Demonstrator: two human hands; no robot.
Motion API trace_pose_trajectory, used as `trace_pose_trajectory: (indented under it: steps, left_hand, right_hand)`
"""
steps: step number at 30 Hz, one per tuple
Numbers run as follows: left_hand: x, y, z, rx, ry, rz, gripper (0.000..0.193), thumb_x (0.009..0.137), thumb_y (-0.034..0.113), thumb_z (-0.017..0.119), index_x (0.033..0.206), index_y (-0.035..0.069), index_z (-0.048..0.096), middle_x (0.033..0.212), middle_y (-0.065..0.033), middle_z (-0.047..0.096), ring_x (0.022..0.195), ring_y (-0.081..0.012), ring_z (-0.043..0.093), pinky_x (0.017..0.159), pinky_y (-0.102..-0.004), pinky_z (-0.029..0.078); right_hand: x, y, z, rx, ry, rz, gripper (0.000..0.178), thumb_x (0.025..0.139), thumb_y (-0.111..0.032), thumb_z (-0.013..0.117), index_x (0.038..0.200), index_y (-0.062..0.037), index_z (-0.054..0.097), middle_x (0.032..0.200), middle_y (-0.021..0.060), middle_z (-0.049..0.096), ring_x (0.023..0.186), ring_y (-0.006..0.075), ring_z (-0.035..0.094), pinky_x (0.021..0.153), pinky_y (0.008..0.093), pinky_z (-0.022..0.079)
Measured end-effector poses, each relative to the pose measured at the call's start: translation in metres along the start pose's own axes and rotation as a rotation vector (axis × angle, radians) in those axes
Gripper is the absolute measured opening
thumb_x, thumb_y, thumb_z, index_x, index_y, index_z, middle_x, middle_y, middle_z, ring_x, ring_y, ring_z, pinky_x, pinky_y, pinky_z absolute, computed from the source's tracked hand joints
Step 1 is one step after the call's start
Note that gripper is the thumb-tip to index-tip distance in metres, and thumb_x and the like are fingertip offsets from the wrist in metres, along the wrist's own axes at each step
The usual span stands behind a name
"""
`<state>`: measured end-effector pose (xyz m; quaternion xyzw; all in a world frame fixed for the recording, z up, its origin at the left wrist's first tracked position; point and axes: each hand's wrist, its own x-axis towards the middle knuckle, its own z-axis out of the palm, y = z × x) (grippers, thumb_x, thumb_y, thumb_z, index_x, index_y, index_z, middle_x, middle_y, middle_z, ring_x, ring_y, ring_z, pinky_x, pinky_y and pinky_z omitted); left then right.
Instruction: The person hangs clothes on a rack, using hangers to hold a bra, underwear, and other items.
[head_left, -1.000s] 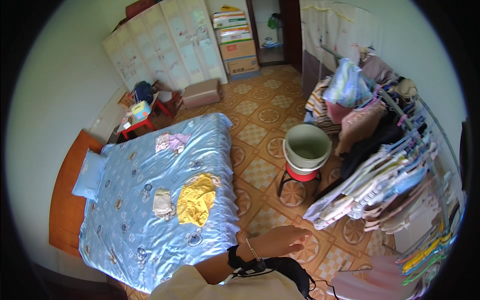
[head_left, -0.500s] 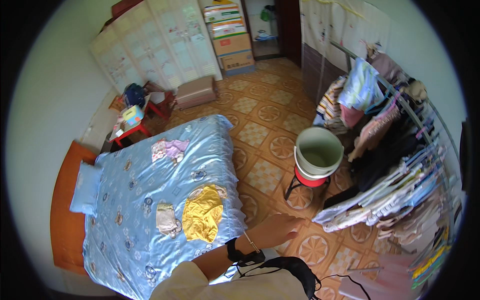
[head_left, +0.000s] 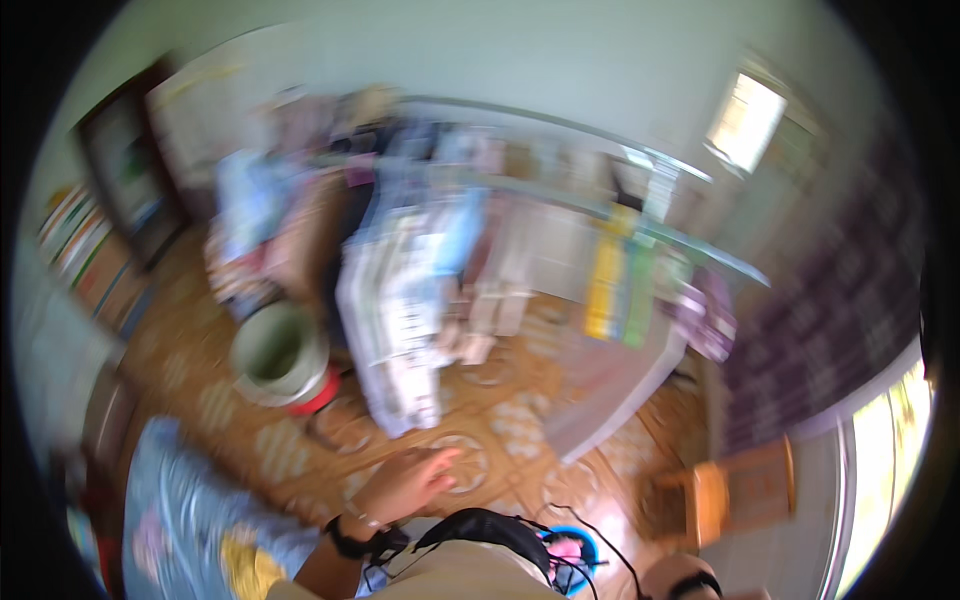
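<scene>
My left hand (head_left: 420, 478) is held out in front of me above the tiled floor, with a black band on its wrist. Its fingers are loosely stretched, somewhat blurred, and nothing is in them. Ahead of it hangs a row of clothes (head_left: 400, 300) on a metal rack. My right forearm (head_left: 668, 576), also with a black band, shows at the lower edge; its fingers are hidden beyond the picture. Between my arms, a blue basin (head_left: 592, 545) with pink and dark things in it stands on the floor, partly covered by a black strap (head_left: 480, 527).
A pale bucket (head_left: 280, 352) stands on a red stool (head_left: 315, 393) to the left. The bed (head_left: 170, 500) with yellow cloth (head_left: 243, 565) lies at the lower left. Toward the right are coloured hangers (head_left: 615, 285), a wooden chair (head_left: 700, 500), a purple curtain (head_left: 830, 300) and a bright window.
My view has swung to the right: rack and bucket now appear further left, and the basin, chair and curtain have come in. My right forearm has appeared. My left hand stays empty.
</scene>
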<state>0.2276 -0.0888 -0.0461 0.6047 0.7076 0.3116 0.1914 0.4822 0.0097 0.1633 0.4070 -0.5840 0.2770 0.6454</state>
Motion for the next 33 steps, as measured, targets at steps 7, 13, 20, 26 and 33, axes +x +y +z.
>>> trace_pose_trajectory:
  steps: [7, 13, 20, 26, 33]
  left_hand:
    - [0.144, 0.093, 0.108, -0.09, -0.411, 0.236, 0.037, 0.084, 0.016, 0.063, 0.119, 0.009, 0.054, 0.098, -0.008, 0.067, 0.087, -0.0272, 0.064, 0.076, -0.0365, 0.051]
    - [0.24, 0.159, 0.172, -0.07, -0.712, 0.486, 0.037, 0.087, 0.021, 0.061, 0.121, 0.01, 0.052, 0.101, -0.0073, 0.066, 0.097, -0.0269, 0.06, 0.082, -0.0365, 0.048]
    - [0.351, 0.224, 0.237, -0.091, -0.872, 0.76, 0.04, 0.088, 0.022, 0.059, 0.124, 0.008, 0.05, 0.105, -0.0108, 0.063, 0.099, -0.0296, 0.058, 0.086, -0.0379, 0.046]
    - [0.438, 0.263, 0.294, -0.054, -0.958, 0.821, 0.04, 0.09, 0.024, 0.057, 0.126, 0.009, 0.049, 0.106, -0.0107, 0.062, 0.098, -0.0297, 0.058, 0.086, -0.0384, 0.046]
    - [0.525, 0.323, 0.383, -0.093, -0.938, 0.667, 0.04, 0.088, 0.023, 0.06, 0.125, 0.012, 0.051, 0.103, -0.0074, 0.065, 0.099, -0.0262, 0.06, 0.089, -0.0365, 0.046]
  right_hand:
    - [0.007, -0.074, -0.121, -0.266, 0.158, 0.971, 0.05, 0.094, -0.042, 0.053, 0.092, 0.0052, 0.068, 0.081, 0.0148, 0.068, 0.066, 0.0194, 0.061, 0.056, 0.03, 0.044]
    - [-0.031, -0.056, -0.178, -0.151, 0.041, 0.759, 0.103, 0.087, -0.072, 0.012, 0.122, 0.0189, 0.047, 0.129, 0.0355, 0.044, 0.124, 0.0455, 0.037, 0.102, 0.052, 0.025]
    - [-0.034, -0.045, -0.259, -0.225, 0.116, 0.762, 0.124, 0.075, -0.086, 0.004, 0.127, 0.0206, 0.04, 0.138, 0.0374, 0.031, 0.136, 0.0488, 0.017, 0.106, 0.0584, 0.014]
    - [-0.029, -0.041, -0.37, -0.088, 0.161, 0.989, 0.125, 0.075, -0.087, 0.012, 0.124, 0.0249, 0.039, 0.138, 0.0392, 0.03, 0.137, 0.0494, 0.012, 0.107, 0.0587, 0.014]
    - [-0.044, -0.058, -0.517, -0.153, 0.158, 0.821, 0.123, 0.077, -0.084, 0.012, 0.12, 0.0284, 0.039, 0.131, 0.0431, 0.036, 0.134, 0.0517, 0.019, 0.108, 0.0573, 0.016]
